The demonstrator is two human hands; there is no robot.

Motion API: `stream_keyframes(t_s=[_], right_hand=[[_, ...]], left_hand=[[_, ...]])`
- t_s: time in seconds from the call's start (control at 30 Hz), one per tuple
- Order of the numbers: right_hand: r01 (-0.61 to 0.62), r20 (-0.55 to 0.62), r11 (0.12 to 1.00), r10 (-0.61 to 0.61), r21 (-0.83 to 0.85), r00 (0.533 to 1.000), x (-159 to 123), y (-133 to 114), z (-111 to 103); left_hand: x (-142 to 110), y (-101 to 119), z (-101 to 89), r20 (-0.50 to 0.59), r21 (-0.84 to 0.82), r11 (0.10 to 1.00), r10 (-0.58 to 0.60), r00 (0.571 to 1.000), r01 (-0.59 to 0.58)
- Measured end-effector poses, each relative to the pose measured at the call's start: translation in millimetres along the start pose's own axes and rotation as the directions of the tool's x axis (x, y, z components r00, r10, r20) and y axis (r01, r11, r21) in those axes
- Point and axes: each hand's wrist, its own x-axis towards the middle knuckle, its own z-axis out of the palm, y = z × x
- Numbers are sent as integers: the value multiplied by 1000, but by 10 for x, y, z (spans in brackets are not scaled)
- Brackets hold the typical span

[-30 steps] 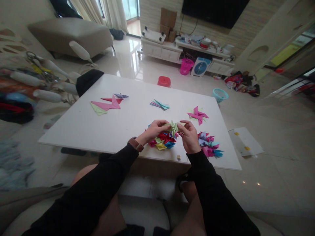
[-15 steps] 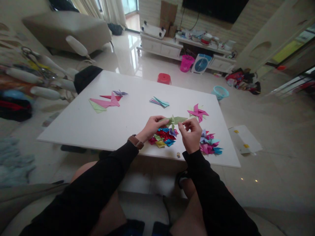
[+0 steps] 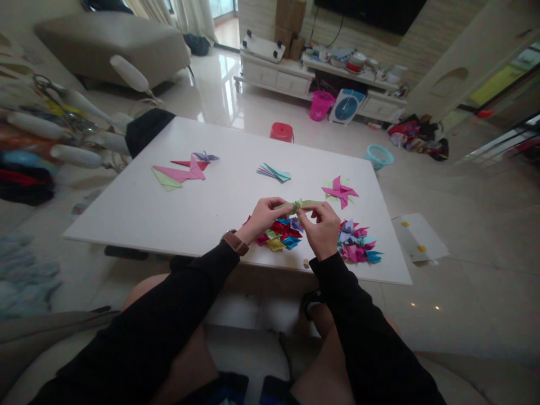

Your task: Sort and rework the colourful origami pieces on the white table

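Between both hands, over the near part of the white table, is a light green origami crane, its wings stretched sideways. My left hand pinches its left wing between thumb and fingers. My right hand is closed on it too, thumb and index finger pressed near its middle. The fingers hide part of the folds. Just below lies a pile of folded paper cranes in red, yellow, blue and purple. Right of my right hand sits a second pile of cranes, mostly pink, purple and blue.
Pink and green folded paper lies at the table's left with a purple crane. Thin folded strips lie mid-table; a pink star-shaped fold lies right. Beyond the far edge stands a red stool.
My right hand has moved left and inward, from the crane's right wing to its middle. The crane's lower point, which hung down before, is now covered or folded up. My left hand stays nearly still.
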Motion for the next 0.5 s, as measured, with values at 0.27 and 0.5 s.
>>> stream_keyframes(t_s=[0.27,0.5], right_hand=[[8,-35,1000,-9,-12,999,-10,7,21],[-73,-56,994,78,81,995,8,43,34]], left_hand=[[-28,37,17,32,59,998,33,999,-35],[-40,45,47,93,12,999,-43,995,42]])
